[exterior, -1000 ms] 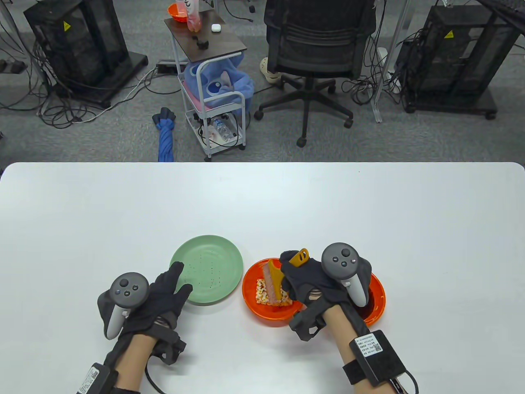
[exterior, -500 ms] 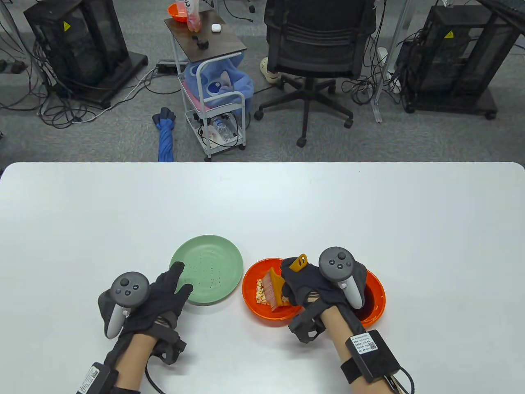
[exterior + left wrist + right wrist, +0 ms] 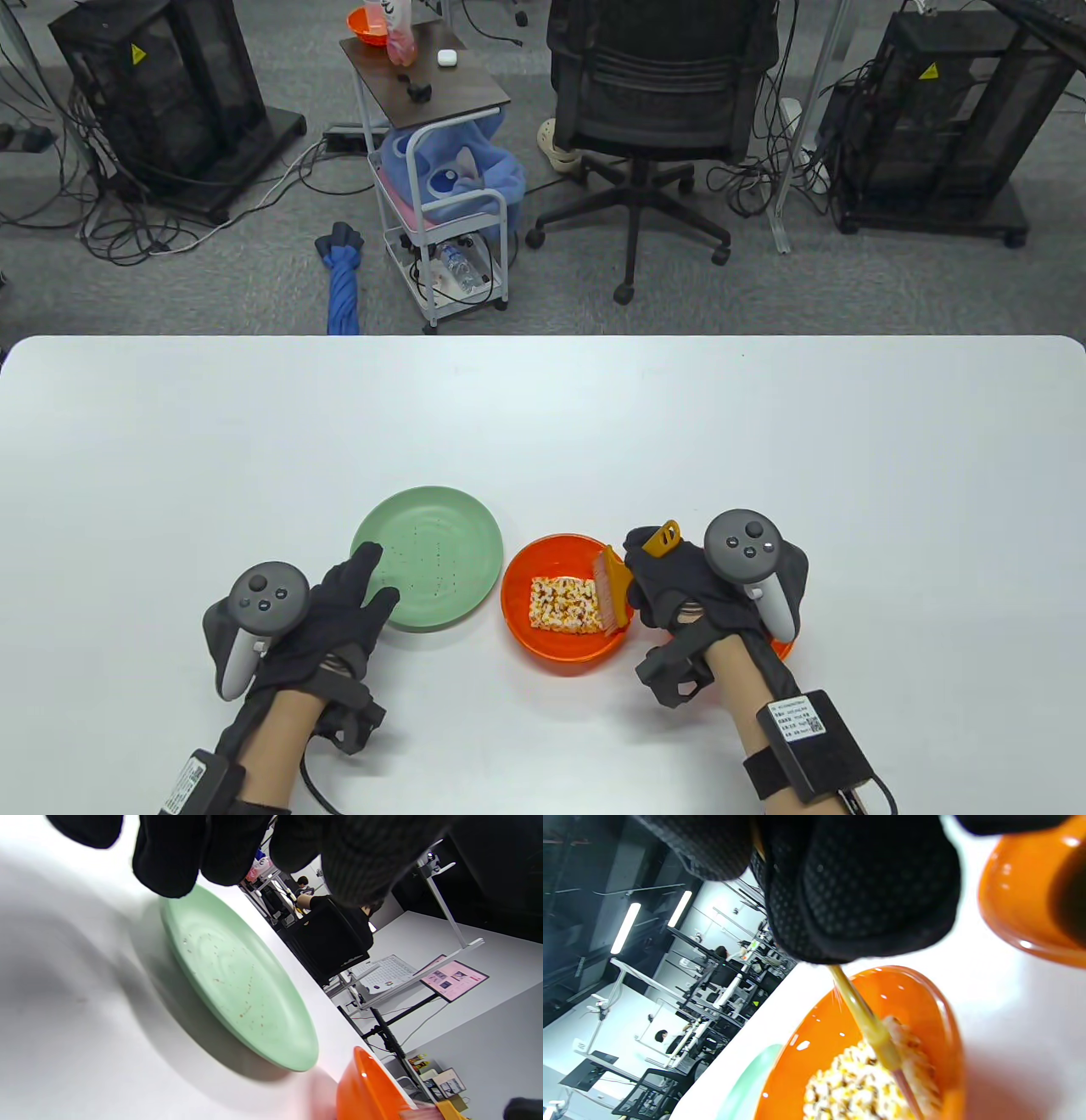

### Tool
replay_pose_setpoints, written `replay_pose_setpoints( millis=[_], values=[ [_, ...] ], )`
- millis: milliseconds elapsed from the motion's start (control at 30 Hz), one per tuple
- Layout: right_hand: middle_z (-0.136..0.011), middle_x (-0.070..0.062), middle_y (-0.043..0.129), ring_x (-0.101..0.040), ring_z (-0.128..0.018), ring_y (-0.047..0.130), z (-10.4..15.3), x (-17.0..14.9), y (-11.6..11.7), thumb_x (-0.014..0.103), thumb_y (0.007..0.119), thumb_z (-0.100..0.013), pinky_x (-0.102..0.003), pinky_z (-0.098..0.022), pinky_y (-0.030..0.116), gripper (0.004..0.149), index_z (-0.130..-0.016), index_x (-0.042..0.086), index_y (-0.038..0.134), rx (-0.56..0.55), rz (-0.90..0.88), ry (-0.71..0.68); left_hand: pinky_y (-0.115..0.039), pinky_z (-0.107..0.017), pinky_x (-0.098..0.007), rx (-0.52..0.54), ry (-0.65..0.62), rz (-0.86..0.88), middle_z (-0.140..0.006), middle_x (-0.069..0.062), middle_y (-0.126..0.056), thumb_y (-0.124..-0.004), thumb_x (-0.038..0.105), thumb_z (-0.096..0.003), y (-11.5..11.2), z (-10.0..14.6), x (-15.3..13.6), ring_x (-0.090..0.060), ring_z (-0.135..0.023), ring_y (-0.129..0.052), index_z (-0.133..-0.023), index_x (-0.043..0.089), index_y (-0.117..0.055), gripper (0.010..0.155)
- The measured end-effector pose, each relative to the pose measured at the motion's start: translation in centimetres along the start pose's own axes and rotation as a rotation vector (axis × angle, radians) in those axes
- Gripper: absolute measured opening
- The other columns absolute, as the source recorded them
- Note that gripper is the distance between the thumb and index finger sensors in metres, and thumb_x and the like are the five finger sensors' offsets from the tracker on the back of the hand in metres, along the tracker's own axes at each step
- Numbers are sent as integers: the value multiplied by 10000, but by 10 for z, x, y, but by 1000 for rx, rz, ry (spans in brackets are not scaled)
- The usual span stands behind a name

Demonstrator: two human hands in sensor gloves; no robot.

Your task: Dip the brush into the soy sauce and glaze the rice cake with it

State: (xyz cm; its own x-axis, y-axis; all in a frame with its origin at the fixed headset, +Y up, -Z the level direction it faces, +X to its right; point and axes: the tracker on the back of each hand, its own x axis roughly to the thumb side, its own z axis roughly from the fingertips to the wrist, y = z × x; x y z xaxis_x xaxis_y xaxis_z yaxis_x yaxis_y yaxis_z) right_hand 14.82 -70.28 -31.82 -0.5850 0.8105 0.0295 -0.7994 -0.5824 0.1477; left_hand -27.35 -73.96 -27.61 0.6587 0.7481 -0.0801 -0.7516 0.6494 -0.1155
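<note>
My right hand (image 3: 670,577) grips the yellow brush (image 3: 618,586) by its handle. The bristles sit at the right edge of the rice cake (image 3: 563,604), which lies in an orange bowl (image 3: 522,624). In the right wrist view the brush (image 3: 869,1022) slants down onto the rice cake (image 3: 848,1082). A second orange bowl holding dark soy sauce (image 3: 1069,899) is mostly hidden under my right hand in the table view (image 3: 780,649). My left hand (image 3: 344,607) rests flat and empty on the table, fingertips at the rim of a green plate (image 3: 433,552).
The green plate (image 3: 237,984) is bare apart from small specks and stands just left of the rice cake bowl (image 3: 369,1090). The white table (image 3: 543,424) stretches far behind the dishes. Beyond it stand a chair (image 3: 653,102) and a small cart (image 3: 433,170).
My right hand has moved to the right with the brush, dragging the bristles from the middle of the rice cake to its right edge. The left hand has not moved.
</note>
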Motion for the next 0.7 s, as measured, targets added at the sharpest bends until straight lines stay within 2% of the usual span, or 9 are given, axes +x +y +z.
replay_pose_setpoints(
  millis=[100,133,200,267,433,500,567,700],
  values=[
    [-510,-124,1005,-198,-216,993,7,24,-3,357,693,-524,-369,-121,844,485,-874,22,711,-49,68,-92,-627,-650,-653,15,-72,0,-1107,-112,-603,-716,553,-490,3,4,18,-440,-933,-765,-1090,332,-537,664],
    [-496,-119,1007,-193,-204,988,9,32,-4,362,689,-524,-370,-115,843,483,-867,23,718,-71,115,-123,-634,-653,-643,18,-111,13,-1096,-121,-622,-714,545,-494,5,5,26,-462,-915,-774,-1072,322,-602,629],
    [-463,-107,1009,-183,-176,974,15,54,-3,372,684,-525,-372,-104,839,474,-854,35,735,-128,246,-204,-658,-639,-643,18,-165,55,-1044,-131,-711,-709,543,-495,7,7,45,-484,-885,-807,-1003,262,-735,581],
    [-441,-99,1008,-177,-153,960,20,73,3,378,680,-524,-380,-104,838,471,-844,38,742,-161,377,-272,-666,-631,-642,-13,-203,100,-1043,-131,-716,-703,558,-494,7,9,66,-488,-875,-815,-1001,258,-736,590],
    [-427,-85,1009,-172,-138,949,32,108,32,388,674,-519,-383,-114,838,473,-836,45,744,-203,697,-417,-777,-518,-587,-68,-275,254,-979,-129,-795,-700,617,-477,-2,15,119,-420,-720,-949,-1006,229,-714,656],
    [-425,-76,1011,-167,-135,949,39,118,49,393,673,-516,-382,-115,840,473,-836,52,744,-227,837,-472,-802,-478,-585,-137,-267,318,-897,-152,-867,-707,625,-471,-10,16,136,-414,-649,-992,-963,153,-758,684],
    [-427,-76,1011,-170,-138,948,43,121,61,394,673,-515,-385,-119,841,474,-837,54,743,-228,929,-493,-831,-434,-566,-205,-270,314,-842,-158,-903,-699,639,-472,-16,16,145,-391,-588,-1027,-934,134,-784,690],
    [-431,-78,1011,-174,-144,949,49,120,78,394,674,-517,-390,-128,841,470,-838,59,745,-263,1075,-495,-867,-360,-526,-242,-239,284,-743,-156,-960,-711,647,-468,-26,17,149,-349,-483,-1066,-880,112,-832,686]
  ],
)
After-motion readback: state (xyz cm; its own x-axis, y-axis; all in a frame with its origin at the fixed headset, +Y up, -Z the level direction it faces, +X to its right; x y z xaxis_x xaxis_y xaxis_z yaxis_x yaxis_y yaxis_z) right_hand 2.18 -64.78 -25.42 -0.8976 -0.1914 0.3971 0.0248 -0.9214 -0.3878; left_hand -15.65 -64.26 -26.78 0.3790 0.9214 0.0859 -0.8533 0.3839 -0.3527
